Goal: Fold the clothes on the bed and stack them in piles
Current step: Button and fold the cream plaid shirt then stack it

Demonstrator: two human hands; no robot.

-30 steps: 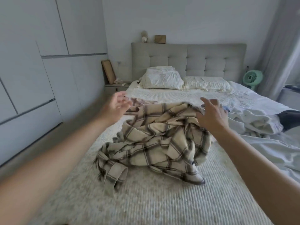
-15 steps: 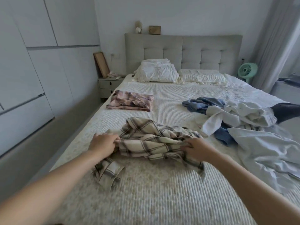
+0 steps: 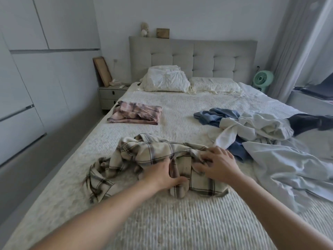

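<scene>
plaid shirt (image 3: 153, 159) front-centre on bed (image 3: 180, 222) | folded shirt (image 3: 135, 115) behind-left | clothes heap (image 3: 261, 134) right

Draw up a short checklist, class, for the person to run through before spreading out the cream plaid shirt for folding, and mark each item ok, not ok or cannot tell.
1. Both hands on the cream plaid shirt: left hand and right hand touch it. Ok.
2. Shirt lying flat: bunched and crumpled. Not ok.
3. Bare bed in front for spreading. Ok.
4. Unfolded heap clear of the shirt: it lies right beside the right hand. Cannot tell.
5. A pile started: folded pink plaid garment lies further up. Ok.
</scene>
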